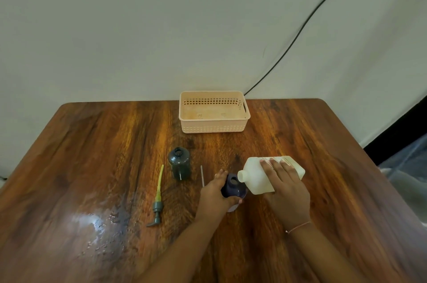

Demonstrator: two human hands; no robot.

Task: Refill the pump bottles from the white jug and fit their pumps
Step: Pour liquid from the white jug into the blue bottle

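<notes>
My right hand (285, 186) grips the white jug (256, 176), tilted to the left with its open spout just above the mouth of a dark blue pump bottle (232, 188). My left hand (216, 195) is wrapped around that bottle, holding it upright on the table. A second dark grey bottle (179, 164) stands open and uncapped to the left. A grey pump with a yellow-green dip tube (157, 199) lies flat on the table left of it. A thin clear tube (202, 175) lies between the two bottles; whatever it joins to is hidden by my left hand.
A peach plastic basket (213, 129) sits at the back of the wooden table (92, 167), against the wall. A black cable (300, 33) runs down the wall behind it. A shiny wet-looking patch (97, 225) is on the table at front left.
</notes>
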